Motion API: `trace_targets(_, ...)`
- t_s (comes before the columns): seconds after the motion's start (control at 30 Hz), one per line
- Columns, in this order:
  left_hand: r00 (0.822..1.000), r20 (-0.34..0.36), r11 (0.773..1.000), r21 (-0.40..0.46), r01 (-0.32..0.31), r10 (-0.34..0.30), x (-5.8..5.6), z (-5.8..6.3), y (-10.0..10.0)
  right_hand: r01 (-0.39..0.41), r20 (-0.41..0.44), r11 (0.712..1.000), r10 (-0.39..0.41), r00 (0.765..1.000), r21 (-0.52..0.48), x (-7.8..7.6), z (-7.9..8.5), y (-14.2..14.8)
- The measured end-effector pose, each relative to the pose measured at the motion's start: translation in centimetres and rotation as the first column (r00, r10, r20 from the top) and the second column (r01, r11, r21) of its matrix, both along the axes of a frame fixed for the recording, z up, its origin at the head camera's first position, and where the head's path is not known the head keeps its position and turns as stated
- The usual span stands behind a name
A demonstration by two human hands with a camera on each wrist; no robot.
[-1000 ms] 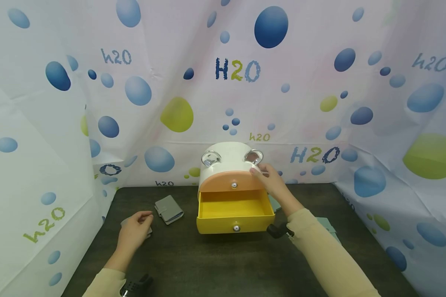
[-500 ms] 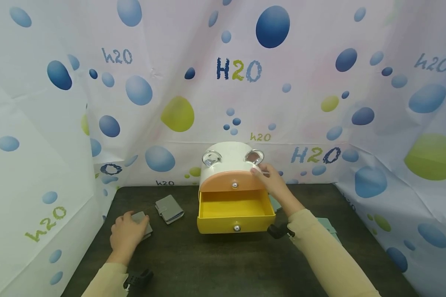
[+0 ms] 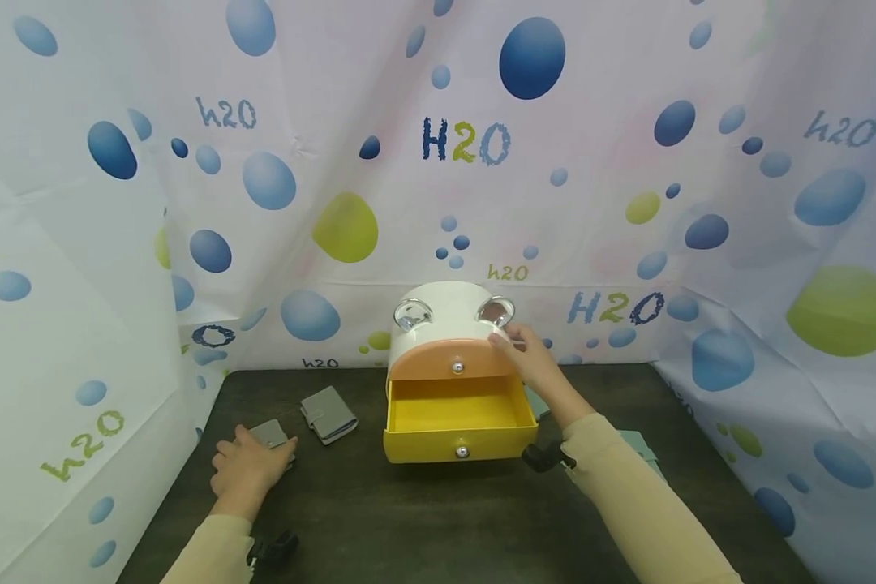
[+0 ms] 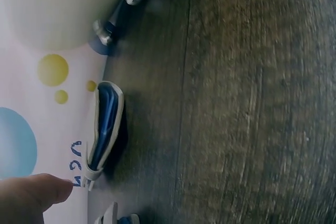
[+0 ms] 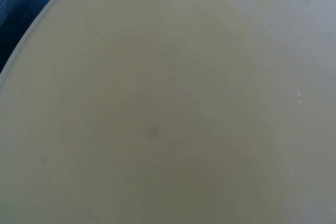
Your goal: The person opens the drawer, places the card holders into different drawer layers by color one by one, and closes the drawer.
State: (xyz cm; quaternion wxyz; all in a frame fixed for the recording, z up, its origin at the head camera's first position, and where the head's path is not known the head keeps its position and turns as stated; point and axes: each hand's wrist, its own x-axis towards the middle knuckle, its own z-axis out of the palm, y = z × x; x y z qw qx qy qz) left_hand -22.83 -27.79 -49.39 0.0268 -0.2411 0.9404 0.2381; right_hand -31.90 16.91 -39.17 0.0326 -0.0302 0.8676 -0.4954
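In the head view a small white chest of drawers (image 3: pixel 445 312) stands at the table's back, with a shut orange upper drawer (image 3: pixel 427 361) and an empty yellow lower drawer (image 3: pixel 423 446) pulled out. My right hand (image 3: pixel 533 365) holds its right upper edge, thumb at the front corner; the other fingers are partly hidden. My left hand (image 3: pixel 248 470) lies over a grey wallet (image 3: pixel 268 432), fingers spread and thumb to the right. A second grey wallet (image 3: pixel 328 414) lies behind it. In the left wrist view, the thumb (image 4: pixel 47 192) appears near a wallet (image 4: pixel 107 124) with a blue inside.
Two pale green items, one (image 3: pixel 536 403) beside the chest and another (image 3: pixel 638 446) by the right sleeve, are partly hidden. A printed curtain (image 3: pixel 591 122) hangs around the dark table (image 3: pixel 438 527). A pale, blurred surface (image 5: pixel 168 103) fills most of the right wrist view.
My left hand has come down from above the near grey wallet and spread its fingers over it. My right hand and the chest have stayed in place.
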Motion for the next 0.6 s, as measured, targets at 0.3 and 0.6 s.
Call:
trace_targets(0.3, 0.997, 0.08, 0.999, -0.045, 0.018, -0.014, -0.1, -0.7, 0.0, 0.005, -0.009, 1.0, -0.005, 1.0, 0.003, 0.0, 0.0, -0.1)
trace_targets(0.6, 0.997, 0.061, 0.998, -0.041, 0.055, -0.052, -0.1, -1.2, -0.5, 0.011, -0.001, 1.0, -0.011, 1.0, 0.005, 0.1, 0.0, -0.1)
